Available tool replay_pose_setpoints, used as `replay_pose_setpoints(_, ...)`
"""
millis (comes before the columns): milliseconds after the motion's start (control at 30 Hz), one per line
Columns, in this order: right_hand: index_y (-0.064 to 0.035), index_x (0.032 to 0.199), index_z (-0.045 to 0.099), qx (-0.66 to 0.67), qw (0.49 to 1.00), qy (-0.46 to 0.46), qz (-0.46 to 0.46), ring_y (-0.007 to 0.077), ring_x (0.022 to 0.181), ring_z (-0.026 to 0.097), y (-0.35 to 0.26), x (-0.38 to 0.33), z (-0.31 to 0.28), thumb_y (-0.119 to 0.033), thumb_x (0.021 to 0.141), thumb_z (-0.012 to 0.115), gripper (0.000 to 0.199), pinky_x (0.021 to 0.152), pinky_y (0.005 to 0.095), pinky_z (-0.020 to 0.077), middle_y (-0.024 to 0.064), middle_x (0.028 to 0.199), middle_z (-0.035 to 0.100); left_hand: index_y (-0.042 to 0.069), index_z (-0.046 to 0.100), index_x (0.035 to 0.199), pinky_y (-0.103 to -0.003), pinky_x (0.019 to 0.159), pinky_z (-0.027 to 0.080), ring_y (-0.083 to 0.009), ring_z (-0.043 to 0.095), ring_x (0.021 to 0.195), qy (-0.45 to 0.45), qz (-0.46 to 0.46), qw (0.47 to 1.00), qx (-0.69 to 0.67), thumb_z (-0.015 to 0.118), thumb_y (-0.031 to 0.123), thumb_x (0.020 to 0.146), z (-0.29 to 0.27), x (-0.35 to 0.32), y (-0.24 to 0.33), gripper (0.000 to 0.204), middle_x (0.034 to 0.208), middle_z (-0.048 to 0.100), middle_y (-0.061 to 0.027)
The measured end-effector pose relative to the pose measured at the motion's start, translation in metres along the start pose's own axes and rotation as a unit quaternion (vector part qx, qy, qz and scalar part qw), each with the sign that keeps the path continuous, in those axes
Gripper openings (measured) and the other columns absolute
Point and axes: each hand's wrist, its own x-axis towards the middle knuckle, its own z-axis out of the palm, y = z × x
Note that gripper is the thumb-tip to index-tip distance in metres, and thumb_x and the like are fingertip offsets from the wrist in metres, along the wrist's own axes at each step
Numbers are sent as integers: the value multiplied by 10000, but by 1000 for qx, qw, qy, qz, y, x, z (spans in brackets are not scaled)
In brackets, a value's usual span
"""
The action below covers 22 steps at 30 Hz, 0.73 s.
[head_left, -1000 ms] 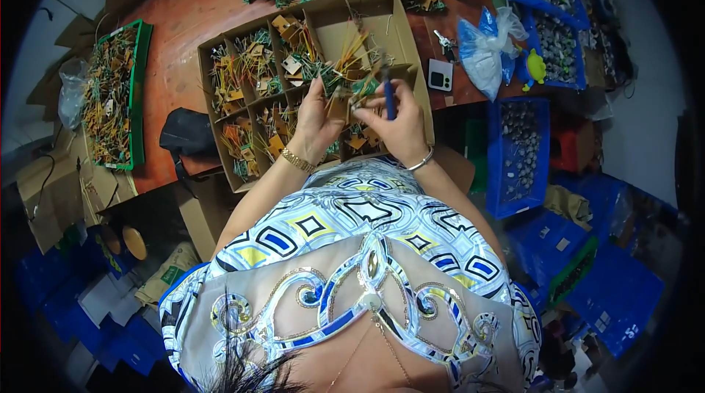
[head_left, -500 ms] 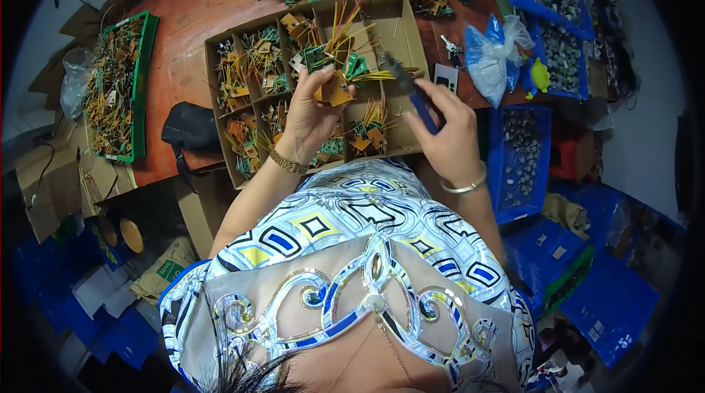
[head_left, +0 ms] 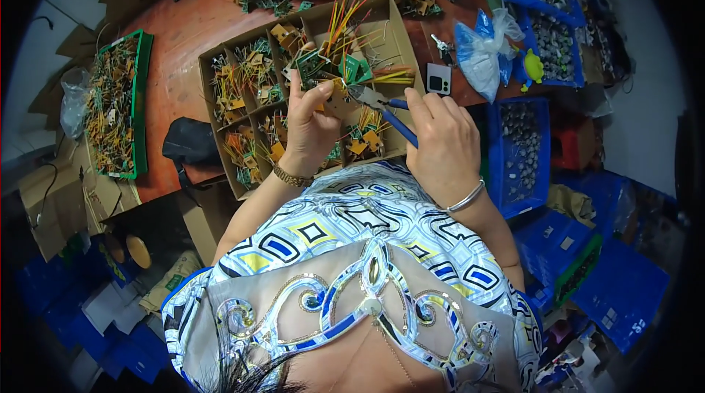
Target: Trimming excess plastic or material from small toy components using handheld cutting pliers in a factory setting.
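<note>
My left hand [head_left: 312,125] has its grip closed on a small green circuit board [head_left: 312,64] with coloured wires, held up over the divided cardboard box [head_left: 220,62] on the counter [head_left: 176,18]. My right hand [head_left: 440,139] is wrapped tight round the blue-handled pliers [head_left: 382,110], whose tip points at the board.

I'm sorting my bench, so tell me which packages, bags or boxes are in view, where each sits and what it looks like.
Cardboard box: centre of the table, brown, divided into compartments.
Plastic bag: right of the box, clear and blue, knotted.
Blue bins: right side, rectangular.
Green tray: left, long.
Small device: beside the bag, pale square with dark face.
</note>
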Motion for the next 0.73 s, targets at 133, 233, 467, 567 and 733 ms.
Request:
replay_pose_setpoints(133,24,1156,584,-22,999,-23,12,258,850,563,-6,3,-5,-13,666,664,498,741,359,442,110,874,563,136,333,1381,-422,915,500,-213,578,1067,-31,56,996,59,561,51,838,-2,-3,0,595,1129,576,-70)
replay_pose_setpoints(233,27,1152,597,-53,998,-31,-1,238,832,557,-8,5,-7,-27,691,642,466,721,341,433,101,863,567,128,16,1475,-418,896,513,-224,617,1008,-52,56,996,37,613,20,793,0,0,2,913,1111,589,-129)
replay_pose_setpoints(467,25,1102,625,-123,991,-31,-44,202,770,533,-4,10,-11,-51,764,566,351,671,318,409,69,810,555,122,76,1469,-429,936,498,-232,601,1067,-30,14,999,18,609,12,791,-2,-4,5,869,1154,583,-122)
replay_pose_setpoints(567,26,1103,620,-145,987,-32,-66,190,765,530,-2,12,-11,-60,775,556,345,665,311,405,63,806,554,128,134,1459,-444,963,484,-243,589,1095,1,5,999,34,603,15,797,0,-5,4,819,1187,573,-120)
replay_pose_setpoints(733,20,1119,612,-188,977,-32,-98,180,773,532,3,14,-8,-74,777,558,359,672,302,402,57,822,556,187,134,1494,-481,1001,443,-268,546,1165,-39,-23,997,63,617,46,799,2,-6,7,857,1291,503,-147)
